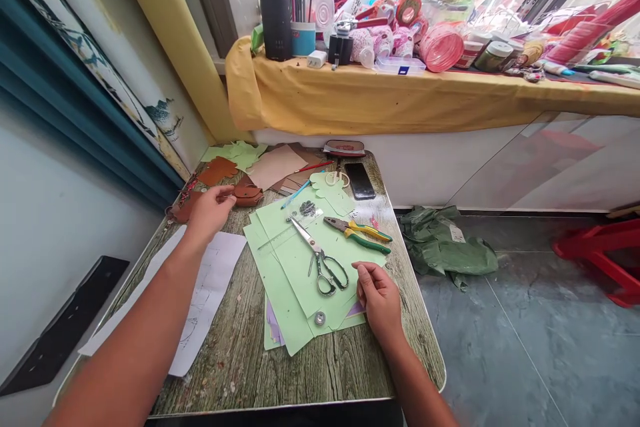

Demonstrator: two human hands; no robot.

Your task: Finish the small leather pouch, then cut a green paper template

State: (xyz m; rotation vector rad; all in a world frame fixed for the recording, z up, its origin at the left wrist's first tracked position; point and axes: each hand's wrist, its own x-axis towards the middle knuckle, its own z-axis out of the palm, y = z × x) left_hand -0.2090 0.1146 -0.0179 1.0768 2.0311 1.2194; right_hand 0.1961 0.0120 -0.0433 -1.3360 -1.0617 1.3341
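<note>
At the table's far left, my left hand [216, 208] has its fingers closed at the left end of a small brown leather pouch [249, 196]. My right hand [380, 297] is curled by the right edge of the green sheets [280, 307], thumb against the index finger; whatever it may hold is hidden. Between my hands, metal scissors [320, 257] lie partly open on the sheets. Beyond them are pliers with green and yellow handles [357, 233], a clear ruler [280, 237] and a little heap of dark small parts [307, 209]. A small round metal piece [320, 318] lies near the front.
White drawn-on paper [220, 280] lies at left. Leather pieces [277, 167], a phone [360, 180] and a zipped case [344, 148] line the back of the table [240, 373]. A cluttered ledge with yellow cloth [350, 100] stands behind; a green bag [445, 243] and red stool [605, 257] are right.
</note>
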